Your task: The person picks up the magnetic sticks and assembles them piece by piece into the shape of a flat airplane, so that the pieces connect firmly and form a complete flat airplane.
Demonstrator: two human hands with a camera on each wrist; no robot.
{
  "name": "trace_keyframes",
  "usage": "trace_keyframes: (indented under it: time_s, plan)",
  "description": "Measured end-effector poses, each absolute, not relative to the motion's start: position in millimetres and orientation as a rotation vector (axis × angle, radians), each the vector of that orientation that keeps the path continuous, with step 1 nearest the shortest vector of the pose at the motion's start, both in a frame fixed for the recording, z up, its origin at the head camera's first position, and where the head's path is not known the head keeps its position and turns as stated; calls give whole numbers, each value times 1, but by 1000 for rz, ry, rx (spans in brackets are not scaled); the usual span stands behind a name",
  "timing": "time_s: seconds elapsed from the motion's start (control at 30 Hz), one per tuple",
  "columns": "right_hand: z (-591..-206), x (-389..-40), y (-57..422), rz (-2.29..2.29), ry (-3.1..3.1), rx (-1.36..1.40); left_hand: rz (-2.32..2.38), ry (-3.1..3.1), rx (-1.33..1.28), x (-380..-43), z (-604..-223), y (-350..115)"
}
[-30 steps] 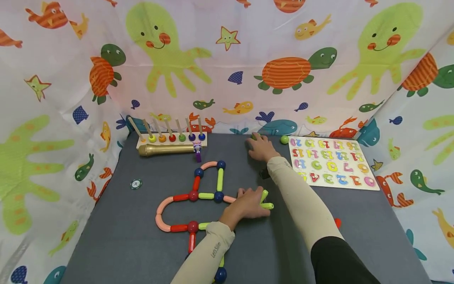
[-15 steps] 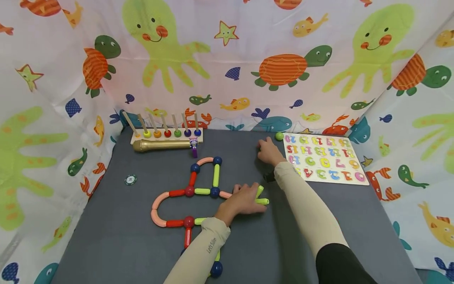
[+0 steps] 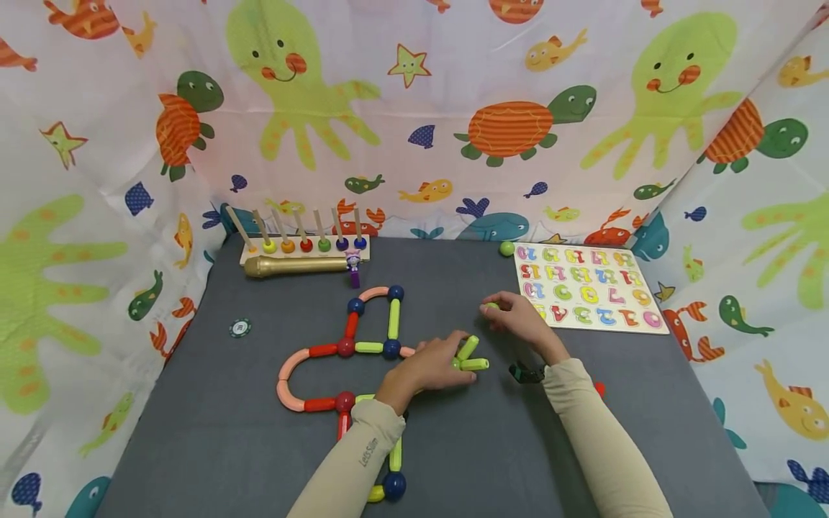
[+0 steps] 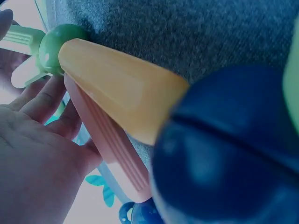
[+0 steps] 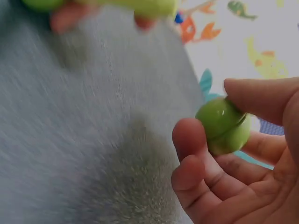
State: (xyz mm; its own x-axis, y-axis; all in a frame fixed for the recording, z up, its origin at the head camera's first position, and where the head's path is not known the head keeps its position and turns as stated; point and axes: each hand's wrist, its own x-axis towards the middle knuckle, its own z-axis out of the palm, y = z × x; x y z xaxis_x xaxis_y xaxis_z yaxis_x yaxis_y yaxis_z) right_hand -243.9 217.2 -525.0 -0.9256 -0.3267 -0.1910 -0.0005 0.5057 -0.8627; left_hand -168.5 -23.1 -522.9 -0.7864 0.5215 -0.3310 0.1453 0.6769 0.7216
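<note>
In the head view, my left hand (image 3: 427, 370) is at the right end of a linked figure of magnetic sticks and balls. Its fingers hold a light green magnetic stick (image 3: 474, 364) beside a second one (image 3: 468, 347). These join a green ball (image 4: 63, 49), from which an orange stick (image 4: 121, 88) and a pink stick (image 4: 107, 135) also run in the left wrist view. My right hand (image 3: 521, 322), raised to the right of the left one, pinches another green magnetic ball (image 5: 223, 126) between thumb and fingers. The left palm hides part of the figure.
Behind stand a peg board (image 3: 307, 248), a gold microphone-like toy (image 3: 294, 265) and a small purple figure (image 3: 352, 267). A number puzzle board (image 3: 589, 288) lies right, beside a loose green ball (image 3: 506, 248). A poker chip (image 3: 239, 328) lies left; a red piece (image 3: 599, 389) is by the right sleeve.
My right hand has come from the back of the table toward the left hand, carrying a green ball picked up there. The left hand stays at the green sticks.
</note>
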Motion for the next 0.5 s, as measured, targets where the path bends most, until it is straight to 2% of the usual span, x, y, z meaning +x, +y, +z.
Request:
trace_keyframes:
  time_s: [0.3,0.5]
  plan:
    - [-508,-214,205,-1382,2386,-390,908,2465,562,-169,-521,-14]
    - [-509,-204,204,-1323,2423,-415,879,2513,579,-168,-527,-2]
